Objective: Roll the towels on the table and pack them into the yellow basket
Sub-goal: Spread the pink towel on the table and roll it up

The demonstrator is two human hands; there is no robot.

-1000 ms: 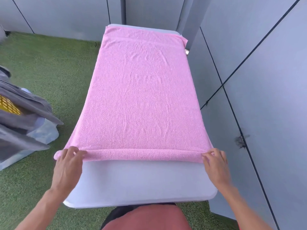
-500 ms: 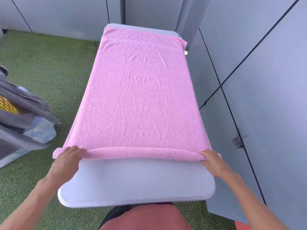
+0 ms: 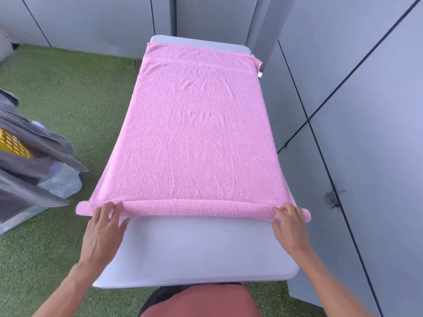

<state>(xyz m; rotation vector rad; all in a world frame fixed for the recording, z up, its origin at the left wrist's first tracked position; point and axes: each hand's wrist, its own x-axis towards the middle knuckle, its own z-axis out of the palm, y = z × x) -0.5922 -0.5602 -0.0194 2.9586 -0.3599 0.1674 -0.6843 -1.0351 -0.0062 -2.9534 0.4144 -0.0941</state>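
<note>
Bare table near; wall crowds the right.

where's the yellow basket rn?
In the head view, the yellow basket sits at the far left edge on the green turf, left of the table, mostly covered by grey cloth.

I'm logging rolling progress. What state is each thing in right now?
pink towel: near edge rolled, the rest flat on the table
left hand: fingers on the roll's left end
right hand: fingers on the roll's right end
yellow basket: on the floor, draped with grey cloth
</note>
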